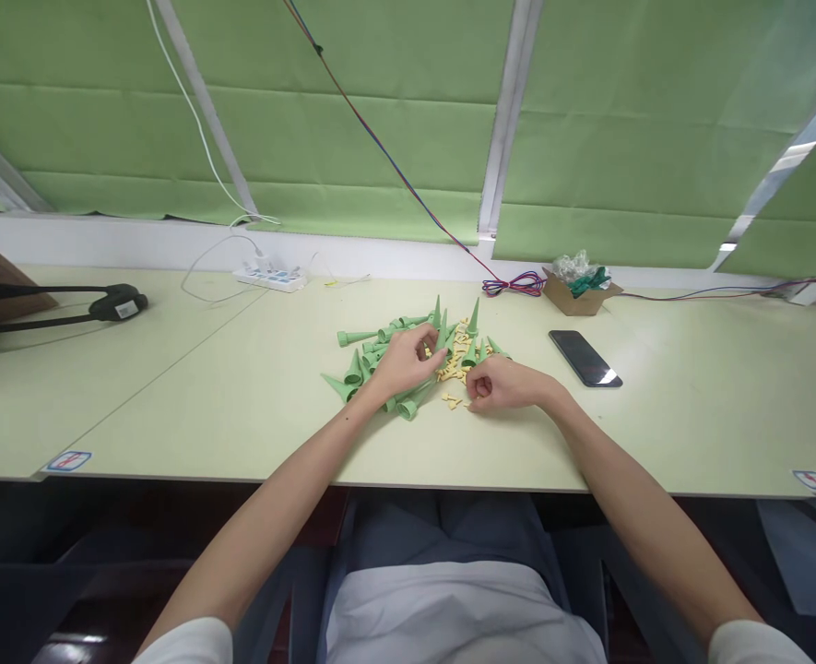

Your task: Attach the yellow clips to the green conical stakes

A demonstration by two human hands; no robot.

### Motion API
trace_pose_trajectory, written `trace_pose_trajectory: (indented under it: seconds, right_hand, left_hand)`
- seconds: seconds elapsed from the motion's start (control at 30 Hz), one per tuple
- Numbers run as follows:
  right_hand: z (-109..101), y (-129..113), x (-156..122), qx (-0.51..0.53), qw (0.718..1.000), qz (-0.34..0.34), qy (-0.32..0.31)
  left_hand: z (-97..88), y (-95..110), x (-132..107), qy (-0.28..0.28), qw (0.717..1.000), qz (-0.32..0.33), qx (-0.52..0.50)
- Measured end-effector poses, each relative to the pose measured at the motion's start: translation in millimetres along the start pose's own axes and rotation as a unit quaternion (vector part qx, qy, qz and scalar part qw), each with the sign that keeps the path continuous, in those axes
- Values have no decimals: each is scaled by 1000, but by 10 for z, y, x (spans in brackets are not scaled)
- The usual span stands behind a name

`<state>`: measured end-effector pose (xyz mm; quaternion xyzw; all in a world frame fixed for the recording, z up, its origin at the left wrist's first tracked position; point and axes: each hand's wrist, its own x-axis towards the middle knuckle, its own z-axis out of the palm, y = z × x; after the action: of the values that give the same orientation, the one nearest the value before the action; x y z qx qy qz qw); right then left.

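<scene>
My left hand (406,360) is closed, thumb and fingers gripping a green plastic cone (442,333) whose pointed end is up. Under and beside that hand lies a heap of similar green cones with wider collared ends (411,404), pointing in various directions. My right hand (505,382) has its fingers curled together low over the table, at the near edge of a scatter of small yellow plastic pieces (452,401). What its fingertips hold, if anything, is too small to make out. A few green cones (473,320) stand upright among the yellow pieces, between and beyond my hands.
A black phone (585,358) lies right of my right hand. Behind it are a small cardboard box (573,299) with plastic wrap and a coiled red-blue cable (514,284). A white power strip (270,275) and a black strapped object (118,302) lie left on the table (206,406).
</scene>
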<state>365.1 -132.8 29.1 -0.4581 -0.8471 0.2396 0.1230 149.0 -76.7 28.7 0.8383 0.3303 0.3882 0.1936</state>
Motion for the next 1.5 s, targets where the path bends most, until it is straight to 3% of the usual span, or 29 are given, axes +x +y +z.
trace_pose_trajectory:
  seconds: [0.7, 0.9, 1.03, 1.23, 1.5]
  right_hand:
    - [39, -57, 36, 8, 1000, 24, 16]
    - [47, -61, 66, 77, 984, 8, 157]
    - [94, -35, 91, 68, 971, -31, 225]
    - [196, -37, 140, 114, 956, -75, 261]
    - [221, -89, 178, 202, 941, -14, 270]
  left_hand:
    - [-23, -32, 35, -9, 986, -84, -143]
    - [-29, -9, 36, 17, 989, -79, -121]
    - [-32, -4, 39, 40, 990, -74, -112]
    - [-23, -7, 37, 42, 990, -73, -110]
    - [-19, 9, 31, 35, 991, -73, -105]
